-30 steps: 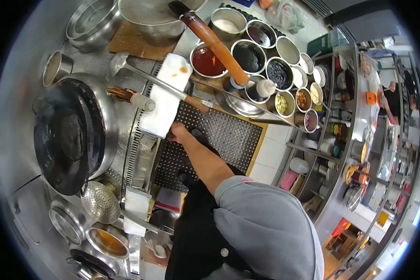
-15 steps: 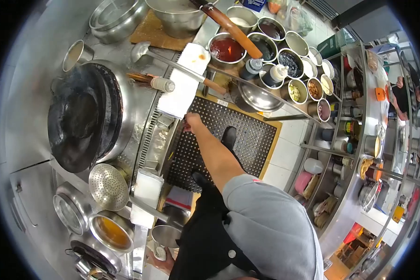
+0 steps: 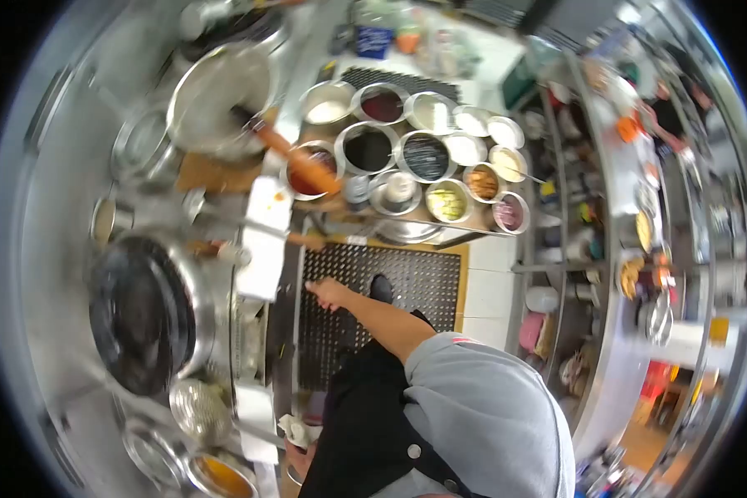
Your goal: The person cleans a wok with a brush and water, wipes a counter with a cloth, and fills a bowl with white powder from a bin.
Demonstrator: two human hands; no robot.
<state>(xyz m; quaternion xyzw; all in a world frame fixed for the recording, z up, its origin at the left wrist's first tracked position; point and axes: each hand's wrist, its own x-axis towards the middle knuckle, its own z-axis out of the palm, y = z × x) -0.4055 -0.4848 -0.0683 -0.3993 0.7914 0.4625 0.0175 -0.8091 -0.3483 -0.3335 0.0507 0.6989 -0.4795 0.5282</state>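
Observation:
My right hand (image 3: pixel 329 294) hangs over the dark studded floor mat (image 3: pixel 423 282), just right of the counter edge. Its fingers are loosely bent and apart, with nothing visible in them. At the lower left, my left hand (image 3: pixel 300 456) is closed on a white cloth (image 3: pixel 294 431), near the counter front. Left of my right hand, a folded white towel (image 3: pixel 262 264) lies on the counter, crossed by a wooden-handled ladle (image 3: pixel 261 224). The large black wok (image 3: pixel 137 315) sits farther left. Motion blurs the picture.
Containers of sauces and ingredients, such as a red sauce pot (image 3: pixel 300 184), stand on a rack ahead. A perforated strainer (image 3: pixel 199 411) and a pot of orange liquid (image 3: pixel 222 479) are lower left. Metal shelving (image 3: pixel 566 166) lines the right; part of another person shows beyond.
The view has shifted and turned. My right hand has come away from the counter edge and now hangs over the mat, its fingers looser. My left hand, with the cloth, has risen slightly in view.

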